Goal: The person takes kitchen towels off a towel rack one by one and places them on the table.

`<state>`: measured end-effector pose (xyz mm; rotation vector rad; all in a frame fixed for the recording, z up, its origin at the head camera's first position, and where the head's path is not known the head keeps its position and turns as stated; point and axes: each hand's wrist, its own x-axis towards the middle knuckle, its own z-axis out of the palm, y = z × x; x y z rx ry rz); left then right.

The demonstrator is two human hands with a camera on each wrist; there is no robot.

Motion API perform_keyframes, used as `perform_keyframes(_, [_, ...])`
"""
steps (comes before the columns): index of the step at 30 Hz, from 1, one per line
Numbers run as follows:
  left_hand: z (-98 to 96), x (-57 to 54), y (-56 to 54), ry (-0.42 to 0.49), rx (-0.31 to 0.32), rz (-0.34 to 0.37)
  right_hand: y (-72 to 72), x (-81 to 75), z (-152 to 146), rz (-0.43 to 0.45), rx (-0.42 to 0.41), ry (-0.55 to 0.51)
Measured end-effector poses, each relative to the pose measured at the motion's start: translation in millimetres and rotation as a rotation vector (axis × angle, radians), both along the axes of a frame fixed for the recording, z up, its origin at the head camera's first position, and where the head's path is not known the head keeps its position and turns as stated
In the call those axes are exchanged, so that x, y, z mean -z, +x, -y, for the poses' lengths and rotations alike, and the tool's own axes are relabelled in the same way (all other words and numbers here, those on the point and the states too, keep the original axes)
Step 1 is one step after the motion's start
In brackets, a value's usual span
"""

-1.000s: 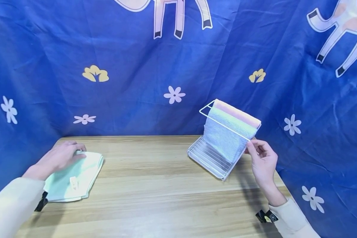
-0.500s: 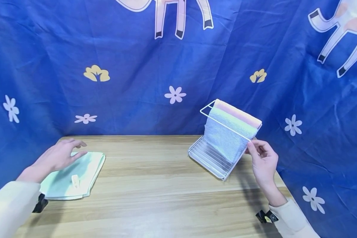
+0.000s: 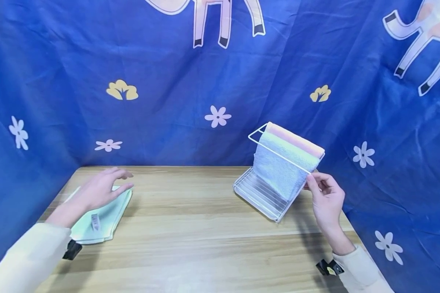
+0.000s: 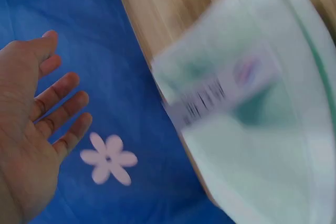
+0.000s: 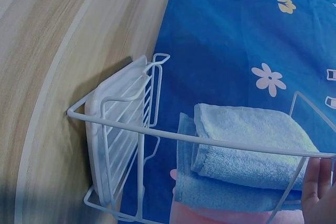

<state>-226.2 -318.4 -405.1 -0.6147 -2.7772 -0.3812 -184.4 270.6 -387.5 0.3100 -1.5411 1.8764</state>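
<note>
A white wire rack [image 5: 226,144] stands at an angle on the wood-grain desk [image 3: 183,228], toward its far right part, and the right hand [image 3: 326,199] pinches the near end of its upper front rail between thumb and fingers. A light-blue towel [image 3: 278,173] and a pink towel [image 3: 295,140] hang folded on the rack, the blue one in front; at its base, a white tray [image 5: 94,145] sits under a grid of thin wires. The left hand [image 3: 102,189] is free of any grasp, its fingers loosely spread above a folded mint-green towel [image 3: 117,211] lying flat on the desk's left side. On that towel is a pale label [image 3: 95,222], its print blurred in the left wrist view. Both sleeves are cream, each with a black device at the cuff. A blue curtain [image 3: 168,81] printed with flowers surrounds the desk's back and sides.
</note>
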Motion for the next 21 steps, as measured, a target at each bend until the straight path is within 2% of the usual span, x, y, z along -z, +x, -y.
perform_keyframes(5, [-28.7, 0.4, 0.4, 0.029, 0.035, -0.045, -0.1, 0.0, 0, 0.001, 0.000, 0.007])
perform_keyframes(12, [-74.0, 2.1, -8.6, 0.095, 0.081, -0.089, -0.2, 0.0, 0, 0.008, 0.019, -0.002])
perform_keyframes(16, [-99.7, 2.2, -13.9, 0.140, 0.122, -0.083, -0.1, 0.2, 1, 0.018, 0.023, 0.003])
perform_keyframes(21, [-133.8, -3.6, -16.2, 0.186, 0.168, -0.063, 0.0, 0.2, 1, 0.020, 0.022, 0.000])
